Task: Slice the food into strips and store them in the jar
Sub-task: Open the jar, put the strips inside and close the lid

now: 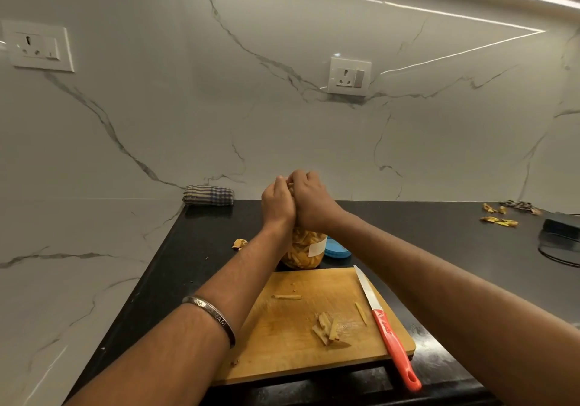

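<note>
Hovering together above the clear glass jar [303, 250], the left hand [277, 204] and right hand [310, 203] press side by side, fingers curled inward around a few pale yellow strips [291, 188] that peek out between them. That jar, packed nearly full of yellow food strips, stands on the black stone counter [201, 248] just behind the wooden chopping board [282, 336]; the wrists hide its mouth. A round blue lid [337, 248] lies just right of the jar. On the board rest a small heap of cut pieces [328, 327] and two loose sticks, with a red-handled knife [389, 330] lying along its right edge, handle past the near corner. A silver bangle [212, 316] circles the left forearm. A folded checked cloth [208, 195] sits by the marble wall, and yellow peel scraps [499, 221] lie far right.
</note>
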